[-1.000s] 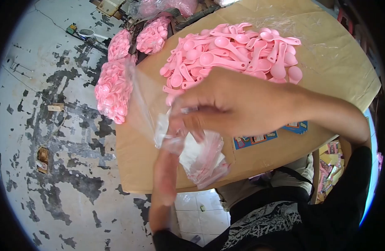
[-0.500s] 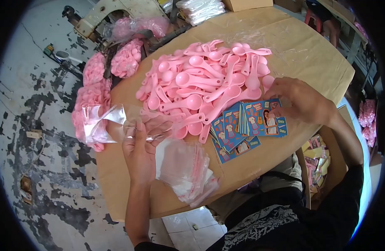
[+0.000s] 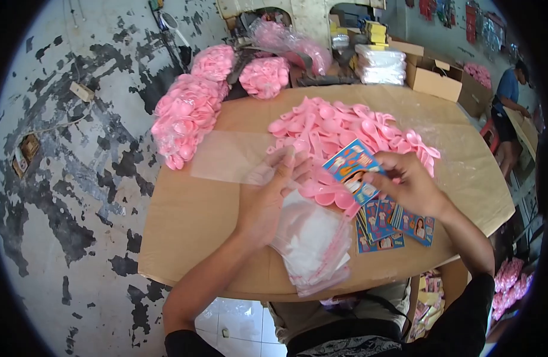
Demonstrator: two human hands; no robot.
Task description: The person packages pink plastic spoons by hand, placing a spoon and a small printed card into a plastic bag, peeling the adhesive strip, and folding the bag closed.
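A clear plastic bag (image 3: 223, 156) stretches out leftward from my left hand (image 3: 263, 205), pinched between thumb and fingers. My right hand (image 3: 417, 184) is closed on a blue printed card (image 3: 349, 169), tilted in front of the spoons. Just below that hand, several more blue cards (image 3: 382, 221) lie fanned on the brown-covered table (image 3: 184, 238). A stack of clear plastic bags (image 3: 315, 241) with a reddish strip rests under my left wrist. Behind both hands spreads a heap of pink plastic spoons (image 3: 339, 125).
Bagged pink spoons (image 3: 190, 116) crowd the table's left edge. At the back are a machine frame (image 3: 309, 15), wrapped clear packs (image 3: 381, 64) and a cardboard box (image 3: 434, 80). A box of yellowish packets (image 3: 427, 300) stands by my right side. Another person (image 3: 507, 98) works at far right.
My right hand has lifted a card off the stack and carried it left toward my left hand. The bag in my left hand now lies flatter. The head view has shifted.
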